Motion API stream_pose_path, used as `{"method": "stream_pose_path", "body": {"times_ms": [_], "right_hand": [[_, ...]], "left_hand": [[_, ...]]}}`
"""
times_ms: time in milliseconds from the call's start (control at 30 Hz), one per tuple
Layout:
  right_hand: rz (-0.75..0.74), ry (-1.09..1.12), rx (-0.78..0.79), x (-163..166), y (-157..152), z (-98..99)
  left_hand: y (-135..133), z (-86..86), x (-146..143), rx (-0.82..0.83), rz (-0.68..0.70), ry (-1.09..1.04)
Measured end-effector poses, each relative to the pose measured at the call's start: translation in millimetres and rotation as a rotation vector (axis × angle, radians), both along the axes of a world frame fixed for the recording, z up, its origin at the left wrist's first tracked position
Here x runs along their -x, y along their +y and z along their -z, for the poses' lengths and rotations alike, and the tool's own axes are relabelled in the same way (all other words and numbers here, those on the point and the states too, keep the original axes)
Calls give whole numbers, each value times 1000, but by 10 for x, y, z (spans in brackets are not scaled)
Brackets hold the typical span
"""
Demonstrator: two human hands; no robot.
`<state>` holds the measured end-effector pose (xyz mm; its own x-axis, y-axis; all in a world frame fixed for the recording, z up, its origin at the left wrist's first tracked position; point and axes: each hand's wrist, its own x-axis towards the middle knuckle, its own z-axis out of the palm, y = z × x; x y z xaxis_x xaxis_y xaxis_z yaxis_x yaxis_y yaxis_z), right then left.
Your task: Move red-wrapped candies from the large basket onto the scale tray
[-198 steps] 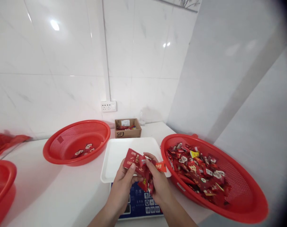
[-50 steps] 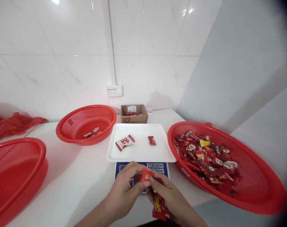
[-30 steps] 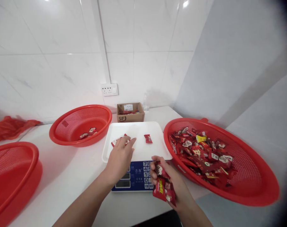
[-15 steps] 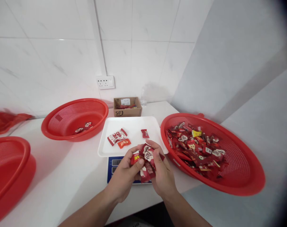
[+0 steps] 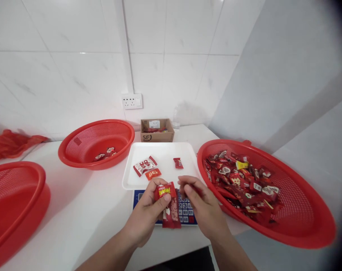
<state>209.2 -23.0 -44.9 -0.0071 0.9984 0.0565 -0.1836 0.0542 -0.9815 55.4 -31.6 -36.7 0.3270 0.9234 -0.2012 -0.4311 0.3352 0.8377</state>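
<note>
My left hand (image 5: 148, 209) is closed around several wrapped snack packets (image 5: 171, 210), mostly red, with a small red-and-yellow one on top under the thumb. My right hand (image 5: 201, 205) sits just right of them with its fingers curled in; whatever is inside is hidden. Both hands are above the blue keypad of a scale (image 5: 184, 210). On the scale lies a white tray (image 5: 165, 148). It bears a white-and-red packet (image 5: 145, 166), an orange-red packet (image 5: 153, 174) and a small dark red packet (image 5: 178, 163).
At right, a large red basket (image 5: 306, 210) holds a heap of red snack packets. Another red basket (image 5: 72, 150) at back left has a few packets. A third red basket (image 5: 37, 177) stands at near left. Behind the tray is a cardboard box (image 5: 157, 137).
My right hand has come away from the bundle and moved right. The dark red packet with the cream label no longer shows on top. The whole view has shifted slightly.
</note>
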Motion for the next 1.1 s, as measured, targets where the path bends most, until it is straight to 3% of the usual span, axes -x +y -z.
{"method": "stream_pose_path", "body": {"times_ms": [100, 200, 367, 600, 833, 1100], "right_hand": [[-109, -268, -12, 9, -24, -35], [-75, -371, 32, 34, -34, -47], [-110, -318, -67, 27, -20, -26], [-15, -206, -139, -2, -18, 20], [-107, -414, -131, 62, -96, -6], [-84, -748, -445, 115, -117, 52]], "left_hand": [[-19, 8, 11, -3, 75, 27], [-46, 33, 24, -67, 133, 72], [-78, 49, 44, -137, 82, 156], [-72, 56, 43, -119, 32, 58], [-77, 106, 33, -115, 2, 171], [-75, 154, 62, -38, -46, 171]]}}
